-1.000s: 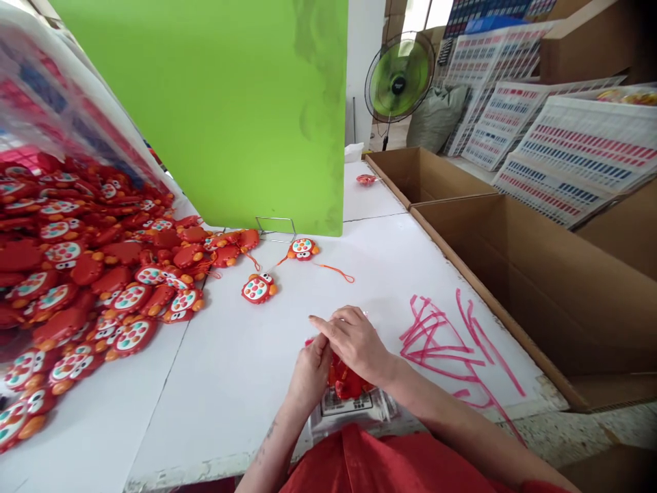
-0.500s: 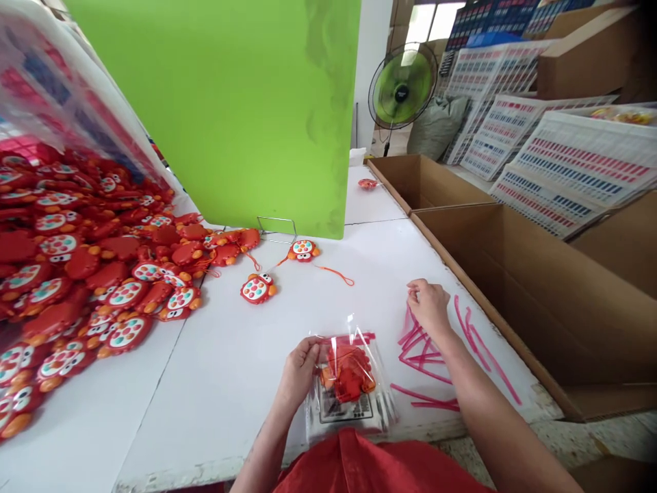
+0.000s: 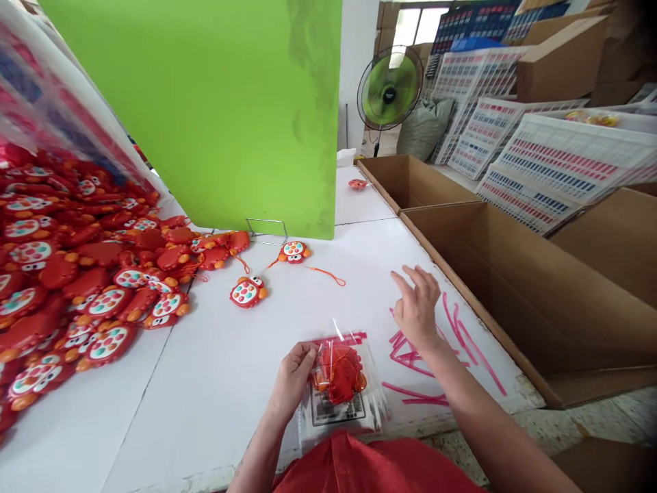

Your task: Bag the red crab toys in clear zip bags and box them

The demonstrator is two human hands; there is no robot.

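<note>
My left hand point(image 3: 293, 373) pinches the left edge of a clear plastic bag point(image 3: 339, 390) lying at the near edge of the white table point(image 3: 226, 370); a red crab toy point(image 3: 339, 373) is inside it. My right hand point(image 3: 417, 307) hovers with fingers spread above a scatter of pink strips point(image 3: 441, 342) on the table, holding nothing. Two loose crab toys lie further out, one point(image 3: 247, 291) nearer and one point(image 3: 293, 251) by the green board.
A big heap of red crab toys point(image 3: 76, 274) covers the table's left side. A green board point(image 3: 215, 109) stands upright behind. Open cardboard boxes point(image 3: 538, 294) line the right edge. A fan point(image 3: 389, 89) and stacked white crates point(image 3: 554, 157) stand beyond.
My right hand left the bag, reached right to the pink strips, and now has lifted slightly with fingers spread. The left hand stays on the bag's edge.
</note>
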